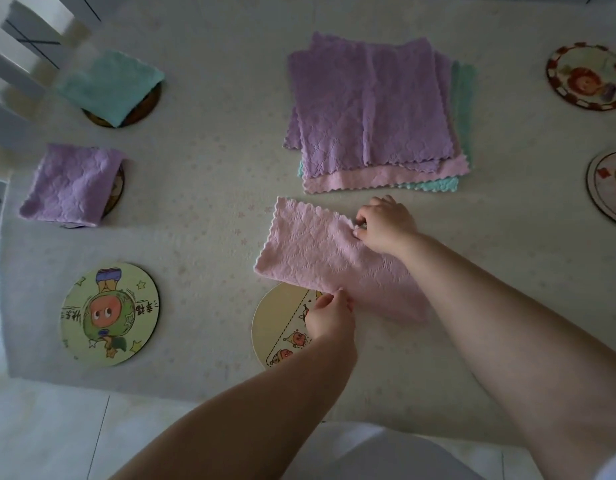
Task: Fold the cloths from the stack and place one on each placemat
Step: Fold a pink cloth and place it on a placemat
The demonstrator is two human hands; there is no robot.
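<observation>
A pink cloth (313, 251), folded in half, lies on the table in front of me. My right hand (382, 225) pinches its far edge. My left hand (329, 315) pinches its near edge, over a round cream placemat (277, 323) that the cloth partly covers. Behind it sits the stack of cloths (372, 109), purple on top with pink and teal beneath. At the left, a folded purple cloth (69, 183) and a folded teal cloth (109, 83) each rest on a placemat. A green cartoon placemat (109, 315) lies bare at the near left.
Two more round placemats lie at the right: one with a red border (587, 76), one cut off by the frame's edge (611, 187). White chair slats (12, 74) stand at the far left. The table's near edge runs just below my forearms.
</observation>
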